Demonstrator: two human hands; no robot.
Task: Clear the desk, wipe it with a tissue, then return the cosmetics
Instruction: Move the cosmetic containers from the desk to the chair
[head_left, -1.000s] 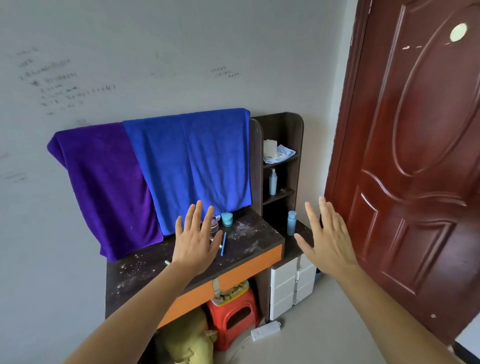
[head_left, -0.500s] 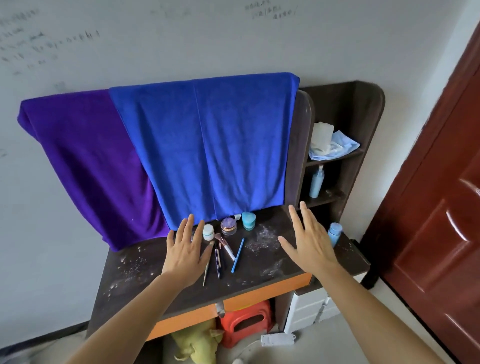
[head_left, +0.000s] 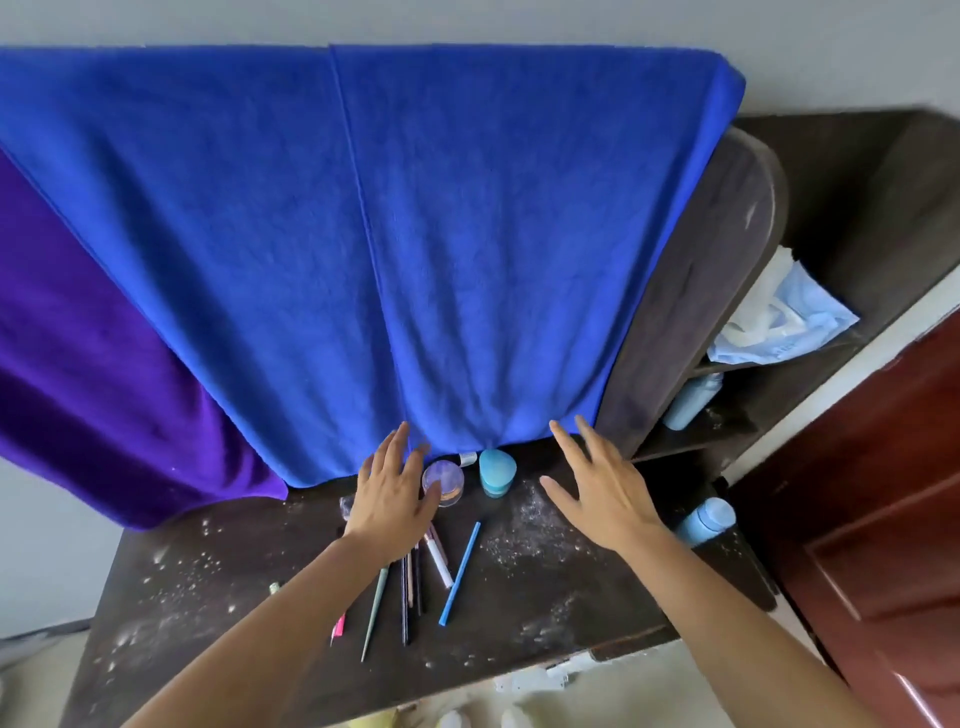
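We judge the task hardly begun: left hand (head_left: 392, 501) and right hand (head_left: 605, 501) hover, fingers straight and empty, above the dusty table (head_left: 524, 610), cosmetics (head_left: 497, 472) not yet cleared

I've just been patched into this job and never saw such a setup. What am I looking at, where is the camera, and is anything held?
There is no machine: these are a person's two bare hands, filmed by one wide-angle camera worn on the head, looking forward and down. The left hand is spread open beside a round clear jar with a lilac lid; the right hand is open too. Neither holds anything. On the dark wooden desk lie a teal rounded container, a thin blue stick, other slim pencils and brushes, and scattered white powder. A bright blue towel hangs behind.
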